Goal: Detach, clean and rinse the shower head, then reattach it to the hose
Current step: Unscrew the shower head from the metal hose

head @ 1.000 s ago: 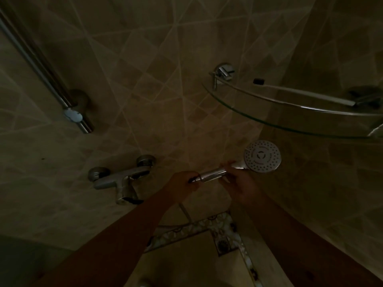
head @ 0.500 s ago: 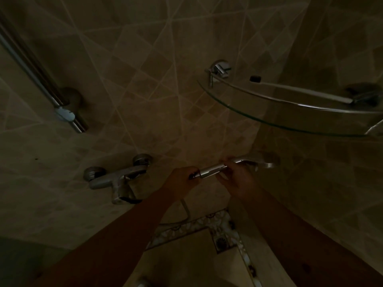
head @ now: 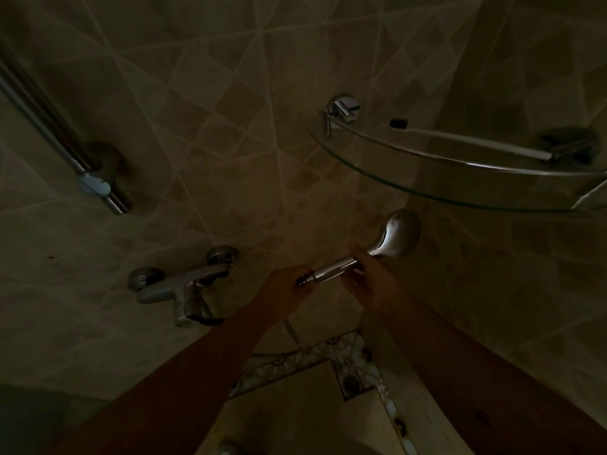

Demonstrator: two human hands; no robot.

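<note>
Two bare hands grip a chrome handheld shower head (head: 368, 254) in a dim, tiled shower corner.

The left hand (head: 285, 290) closes round the hose nut at the handle's base; the right hand (head: 374, 284) clasps the handle; the domed back faces the camera; a chrome wall mixer tap (head: 184, 284) sits left, a curved glass corner shelf (head: 460, 178) above.

The glass shelf (head: 427, 188) and its rail (head: 476, 164) hang just above the shower head (head: 399, 234), closing the way up. The tap (head: 184, 284) juts out left of both hands. Between tap and shelf, bare wall (head: 262, 192) leaves open room.
</note>
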